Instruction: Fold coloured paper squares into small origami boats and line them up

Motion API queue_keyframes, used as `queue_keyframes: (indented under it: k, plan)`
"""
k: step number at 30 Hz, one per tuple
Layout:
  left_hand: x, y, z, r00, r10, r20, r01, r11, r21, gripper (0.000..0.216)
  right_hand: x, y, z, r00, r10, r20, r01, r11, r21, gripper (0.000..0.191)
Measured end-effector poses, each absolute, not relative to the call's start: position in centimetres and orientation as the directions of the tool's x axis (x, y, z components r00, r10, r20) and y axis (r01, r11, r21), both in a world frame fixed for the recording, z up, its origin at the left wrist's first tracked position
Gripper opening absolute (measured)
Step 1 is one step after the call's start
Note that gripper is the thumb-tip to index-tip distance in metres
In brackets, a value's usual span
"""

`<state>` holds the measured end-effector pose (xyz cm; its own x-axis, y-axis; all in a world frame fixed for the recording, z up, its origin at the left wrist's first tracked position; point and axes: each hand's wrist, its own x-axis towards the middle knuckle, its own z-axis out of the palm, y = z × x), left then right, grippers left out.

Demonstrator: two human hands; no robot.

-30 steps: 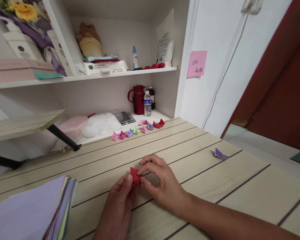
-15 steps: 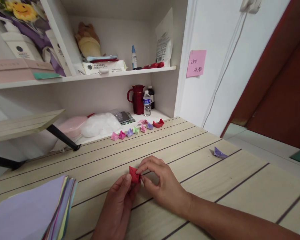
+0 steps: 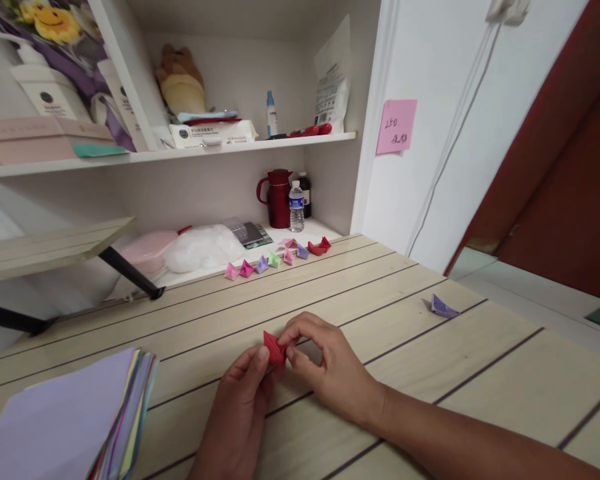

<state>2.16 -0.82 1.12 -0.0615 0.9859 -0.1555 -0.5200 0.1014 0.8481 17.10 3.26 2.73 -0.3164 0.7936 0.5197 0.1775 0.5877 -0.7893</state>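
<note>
A small folded red paper piece sits between both hands just above the wooden table. My left hand pinches its near side with thumb and fingers. My right hand pinches its right side, fingers curled. A row of several small folded paper pieces in pink, purple, green and red lies along the table's far edge. One purple folded piece lies alone to the right.
A stack of coloured paper sheets lies at the near left. Shelves behind hold a red jug, a water bottle, a pink box and a white bag. A pink sticky note is on the wall.
Both hands keep pinching the red piece, fingers shifting slightly on it. The view moved a little.
</note>
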Motion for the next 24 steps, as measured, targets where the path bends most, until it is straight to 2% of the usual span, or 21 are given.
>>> queue_keyframes:
  k: [6, 24]
  plan:
    - [2.01, -0.87, 1.06, -0.053, 0.987, -0.152, -0.521, 0.102, 0.848, 0.024, 17.08, 3.31, 2.60, -0.320, 0.814, 0.484, 0.174, 0.553, -0.815, 0.024]
    - [1.86, -0.74, 1.16, -0.014, 0.992, -0.129, -0.556, 0.100, 0.825, 0.020, 17.09, 3.56, 2.34, -0.382, 0.847, 0.371, 0.117, 0.442, -0.889, 0.020]
